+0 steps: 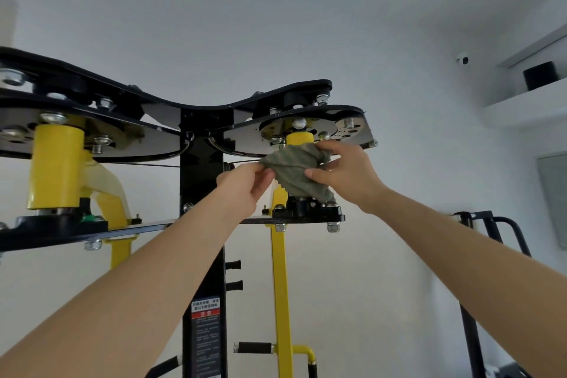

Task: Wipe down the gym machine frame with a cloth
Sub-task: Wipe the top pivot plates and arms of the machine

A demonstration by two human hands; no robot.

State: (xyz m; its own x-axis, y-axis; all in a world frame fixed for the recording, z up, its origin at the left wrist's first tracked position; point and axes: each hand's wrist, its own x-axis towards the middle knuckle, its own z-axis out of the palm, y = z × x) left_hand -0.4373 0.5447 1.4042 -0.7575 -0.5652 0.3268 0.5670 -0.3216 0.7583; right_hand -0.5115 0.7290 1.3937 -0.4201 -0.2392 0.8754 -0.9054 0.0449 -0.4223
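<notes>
Overhead, left hand [245, 186], right hand [343, 173] gripping cloth [294, 169]

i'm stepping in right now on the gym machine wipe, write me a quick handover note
Left hand: pinches the left end of the green cloth.
Right hand: grips its right end.
The cloth lies across the front of the right yellow sleeve, just under the glossy black plate. Whether it wraps behind cannot be told.
Done: nothing shows which parts are already wiped.
Left, probably: finish this sleeve, then the left yellow sleeve, the black centre post and the plates.
</notes>
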